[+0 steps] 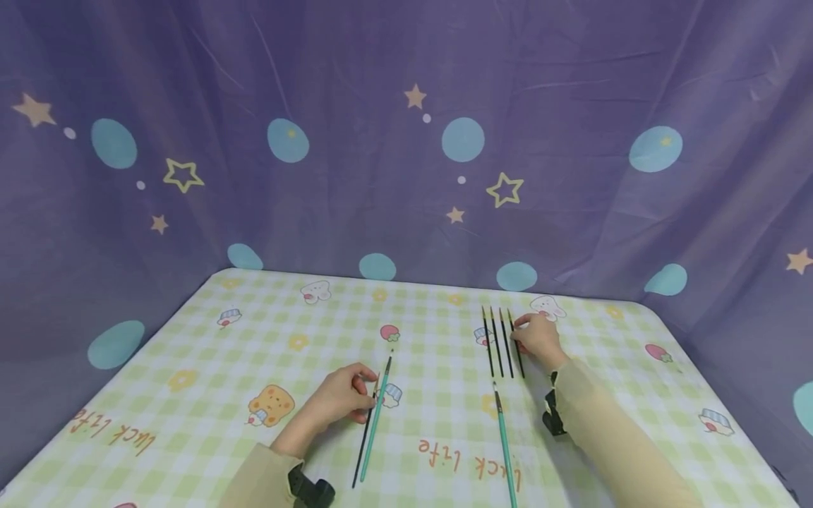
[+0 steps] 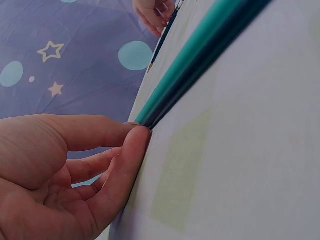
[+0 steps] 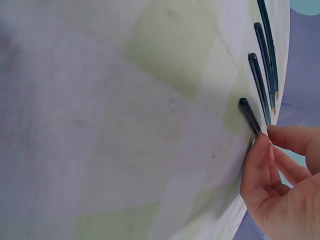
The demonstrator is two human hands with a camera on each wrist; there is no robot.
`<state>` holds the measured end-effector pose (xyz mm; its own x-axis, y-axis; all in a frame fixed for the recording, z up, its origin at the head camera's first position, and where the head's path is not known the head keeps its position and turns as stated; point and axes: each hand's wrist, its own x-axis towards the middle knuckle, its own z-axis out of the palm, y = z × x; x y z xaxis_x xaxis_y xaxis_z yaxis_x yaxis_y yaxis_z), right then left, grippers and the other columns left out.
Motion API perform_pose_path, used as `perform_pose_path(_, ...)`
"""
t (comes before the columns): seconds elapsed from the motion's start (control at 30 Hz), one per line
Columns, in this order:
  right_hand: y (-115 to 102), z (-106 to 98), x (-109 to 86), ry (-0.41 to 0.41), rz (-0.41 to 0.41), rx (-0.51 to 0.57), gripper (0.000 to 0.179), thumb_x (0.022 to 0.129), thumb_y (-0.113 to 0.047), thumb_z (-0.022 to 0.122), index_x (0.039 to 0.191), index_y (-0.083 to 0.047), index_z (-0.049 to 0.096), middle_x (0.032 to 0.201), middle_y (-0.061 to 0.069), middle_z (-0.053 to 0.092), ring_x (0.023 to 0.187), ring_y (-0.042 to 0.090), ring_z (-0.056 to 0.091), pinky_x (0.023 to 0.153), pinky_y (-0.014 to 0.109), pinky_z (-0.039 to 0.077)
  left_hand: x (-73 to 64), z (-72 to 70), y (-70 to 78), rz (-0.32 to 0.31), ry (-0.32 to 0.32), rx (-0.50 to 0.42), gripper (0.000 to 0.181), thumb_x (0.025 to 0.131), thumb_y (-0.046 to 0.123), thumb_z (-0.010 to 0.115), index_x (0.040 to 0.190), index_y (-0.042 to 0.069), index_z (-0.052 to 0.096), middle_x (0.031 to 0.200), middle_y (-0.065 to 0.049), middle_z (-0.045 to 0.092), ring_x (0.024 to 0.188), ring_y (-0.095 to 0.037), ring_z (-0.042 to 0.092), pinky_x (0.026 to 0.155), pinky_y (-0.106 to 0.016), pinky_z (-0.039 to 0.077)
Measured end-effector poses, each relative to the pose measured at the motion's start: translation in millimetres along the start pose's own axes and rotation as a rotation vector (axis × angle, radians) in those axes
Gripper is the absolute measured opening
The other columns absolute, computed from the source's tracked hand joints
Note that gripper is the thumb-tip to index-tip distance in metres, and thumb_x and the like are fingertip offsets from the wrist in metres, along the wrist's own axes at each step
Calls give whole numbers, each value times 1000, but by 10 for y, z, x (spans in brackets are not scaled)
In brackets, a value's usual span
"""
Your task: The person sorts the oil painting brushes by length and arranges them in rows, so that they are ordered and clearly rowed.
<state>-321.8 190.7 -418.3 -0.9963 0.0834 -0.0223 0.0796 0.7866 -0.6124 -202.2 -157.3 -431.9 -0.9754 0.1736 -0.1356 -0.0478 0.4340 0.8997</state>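
Aligning? | right hand (image 1: 538, 339), 4 o'clock: black brush (image 1: 520, 360) pinched | left hand (image 1: 343, 395), 7 o'clock: dark brush (image 1: 363, 444) pinched, probably | next: likely right-hand release

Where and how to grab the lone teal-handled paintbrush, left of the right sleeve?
Slim teal-handled paintbrush: probably mid-handle, pinched across from above and left. It lies flat, bristles at the far end; the beige right sleeve occupies its right side.

Four aligned black brushes (image 1: 497, 343) lie right of a black brush (image 1: 363, 449) and teal brush (image 1: 377, 417).
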Motion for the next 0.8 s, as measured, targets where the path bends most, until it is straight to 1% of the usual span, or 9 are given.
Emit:
perform_pose_path(0.03,-3,-12,-14,3,-7,3,30,79,-10,60,105,5,61,64,14,58,43,9,53,59,27,46,-1,-3,4,5,-3,2,34,75,-3,66,107,-2,55,73,-8,46,48,-13,53,47,-29,54)
perform_pose_path(0.1,-10,-36,-42,8,-17,3,31,79,-10,59,106,5,60,68,21,59,43,10,53,63,28,46,-2,-4,13,15,-8,1,34,76,-2,66,108,-2,55,72,-8,47,48,-13,53,47,-29,54)
perform_pose_path(0.13,-16,-45,-53,10,-19,7,31,80,-11,59,107,5,60,69,21,59,43,11,53,63,28,46,0,-3,17,15,-10,-1,34,76,-2,66,108,-2,55,72,-8,47,48,-13,53,47,-29,54)
perform_pose_path(0.2,-42,-54,-84,3,-26,21,31,80,-11,59,107,6,60,67,18,60,43,11,53,60,27,46,-4,0,27,20,-10,-8,34,76,-2,67,107,-2,55,72,-8,47,48,-13,53,47,-30,54)
perform_pose_path(0.27,-83,-40,-114,-6,-28,43,31,80,-11,61,107,5,60,57,11,63,44,11,55,55,24,46,-12,3,30,21,-5,-9,34,76,-2,67,107,-2,55,72,-8,47,47,-13,53,47,-30,54)
perform_pose_path(0.33,-137,-13,-154,-20,-32,71,31,80,-11,61,107,4,61,56,8,62,45,12,57,49,22,45,-24,5,35,18,3,-5,34,75,-2,67,107,-2,55,72,-8,47,47,-14,53,47,-30,54)
perform_pose_path(0.43,-233,44,-232,-44,-36,108,31,81,-11,62,108,2,60,63,9,65,50,15,60,48,22,47,-42,3,41,19,9,2,35,75,-2,67,107,-3,55,72,-8,47,47,-14,53,46,-30,54)
perform_pose_path(0.57,-369,123,-352,-64,-39,137,31,82,-14,64,109,1,60,74,12,66,55,19,61,49,25,49,-54,1,43,25,10,6,35,75,-2,67,107,-3,55,72,-8,47,47,-14,53,46,-30,53)
perform_pose_path(0.8,-578,214,-532,-85,-80,165,26,80,-13,65,103,-2,63,75,9,63,56,22,63,49,25,50,-23,6,40,15,10,5,34,75,-2,67,107,-2,55,72,-8,46,47,-14,53,47,-29,54)
